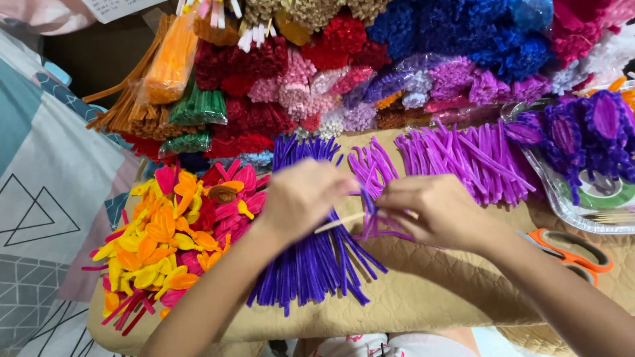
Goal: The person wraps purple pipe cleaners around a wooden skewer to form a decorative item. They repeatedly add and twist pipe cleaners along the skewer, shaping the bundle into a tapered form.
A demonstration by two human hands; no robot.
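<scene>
Item in hand: one purple pipe cleaner (368, 210), pinched where your two hands meet. Your left hand (301, 198) is curled closed above it, blurred, so how its fingertips sit on the stem you cannot tell for certain; your right hand (433, 211) closes thumb and fingers on the bent purple stem just beside the left. A thin pale wooden stick (338, 223) runs from the grip toward your left, nearly level, its long axis crosswise to the purple stem, which rises upright at the pinch and trails below and right of it. Both hands are touching or all but touching the piece; the right has the clearer hold. Directly beneath the grip: a loose heap of dark purple pipe cleaners (314, 261), lengths running toward you. Beyond the grip: lilac bent pieces (463, 158). Far left of the grip: finished pink, orange and yellow petals (175, 228). Right of your right wrist: orange-handled scissors (572, 248). Further right: a clear tray (562, 198) of purple petals. Backing stock: bundled pipe cleaners (370, 59), many colours.
</scene>
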